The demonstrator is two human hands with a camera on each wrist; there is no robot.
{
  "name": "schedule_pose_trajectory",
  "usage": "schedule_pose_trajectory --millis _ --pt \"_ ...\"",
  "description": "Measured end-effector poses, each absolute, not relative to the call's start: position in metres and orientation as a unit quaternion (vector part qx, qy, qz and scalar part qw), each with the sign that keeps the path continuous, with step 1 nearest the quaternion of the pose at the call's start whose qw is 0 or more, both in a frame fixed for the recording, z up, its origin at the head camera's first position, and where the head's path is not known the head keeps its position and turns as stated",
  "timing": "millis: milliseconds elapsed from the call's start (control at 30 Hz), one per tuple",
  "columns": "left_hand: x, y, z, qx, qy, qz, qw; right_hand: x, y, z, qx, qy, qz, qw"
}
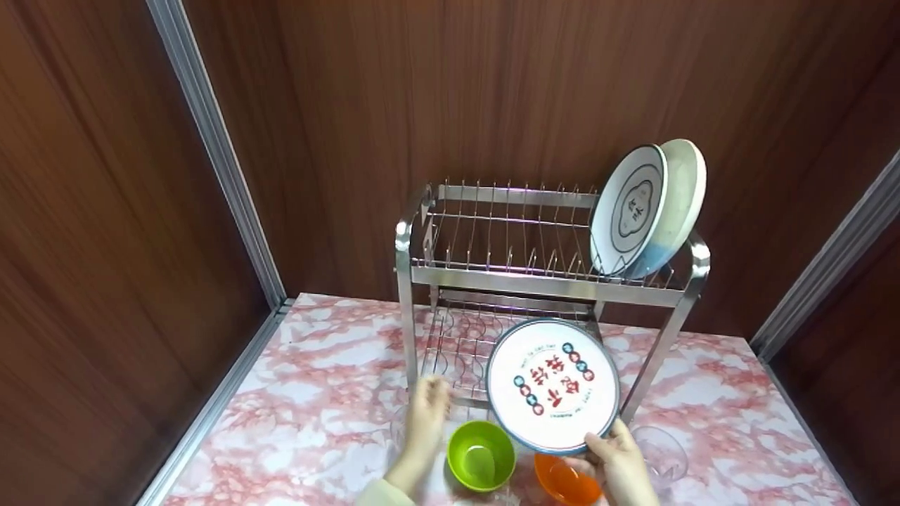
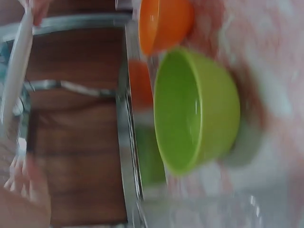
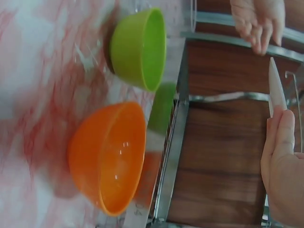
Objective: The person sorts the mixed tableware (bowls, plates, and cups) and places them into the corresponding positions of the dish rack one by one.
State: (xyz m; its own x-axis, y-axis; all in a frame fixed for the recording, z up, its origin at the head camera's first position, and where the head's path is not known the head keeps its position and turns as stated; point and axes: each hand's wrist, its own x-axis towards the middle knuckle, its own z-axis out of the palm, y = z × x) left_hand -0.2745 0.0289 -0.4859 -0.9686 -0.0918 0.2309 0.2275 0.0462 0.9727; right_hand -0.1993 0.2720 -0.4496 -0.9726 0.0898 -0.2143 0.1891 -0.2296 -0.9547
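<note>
My right hand (image 1: pixel 619 460) pinches a white plate (image 1: pixel 552 386) by its lower right rim, thumb on the face. The plate has a blue rim with red and blue printing, and it is held up in front of the dish rack (image 1: pixel 506 277). In the right wrist view the plate (image 3: pixel 276 88) shows edge-on beyond the fingers. My left hand (image 1: pixel 427 414) is raised left of the plate, apart from it, with loosely bent fingers and nothing in them. Below the hands stand a green bowl (image 1: pixel 481 455) and an orange bowl (image 1: pixel 566 481), the latter partly covered by the plate and right hand.
Two plates stand upright at the right end of the rack's top tier: a white one with dark printing (image 1: pixel 629 211) and a pale one with blue (image 1: pixel 682 190). A clear glass bowl (image 1: pixel 661 457) is at the right on the marbled table (image 1: pixel 281 422). Wood-grain panels (image 1: pixel 337 140) enclose the area.
</note>
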Motion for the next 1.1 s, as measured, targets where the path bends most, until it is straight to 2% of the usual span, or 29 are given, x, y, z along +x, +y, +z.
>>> schedule_pose_trajectory --millis 100,167,300,400,567,633,900,1100 --pt "-0.293 0.011 -0.484 0.007 -0.713 -0.664 0.224 -0.198 0.278 -0.446 0.116 0.62 -0.776 0.024" --pt "-0.306 0.0 -0.483 0.036 -0.704 -0.655 0.273 -0.197 0.282 -0.444 0.112 0.617 -0.778 0.018" --pt "-0.332 -0.013 -0.48 0.054 -0.692 -0.65 0.307 -0.196 0.291 -0.438 0.113 0.61 -0.784 0.008" --pt "-0.347 -0.018 -0.48 0.018 -0.695 -0.668 0.266 -0.193 0.299 -0.434 0.099 0.602 -0.792 0.0" --pt "-0.365 -0.018 -0.479 -0.038 -0.718 -0.672 0.176 -0.19 0.314 -0.428 -0.017 0.562 -0.826 -0.036" --pt "-0.37 -0.016 -0.478 -0.036 -0.723 -0.671 0.161 -0.191 0.32 -0.424 -0.051 0.543 -0.837 -0.05" --pt "-0.384 -0.012 -0.475 -0.009 -0.714 -0.69 0.121 -0.198 0.34 -0.396 -0.091 0.522 -0.843 -0.097" --pt "-0.38 -0.015 -0.47 -0.034 -0.699 -0.709 0.092 -0.208 0.347 -0.376 -0.103 0.51 -0.845 -0.122"
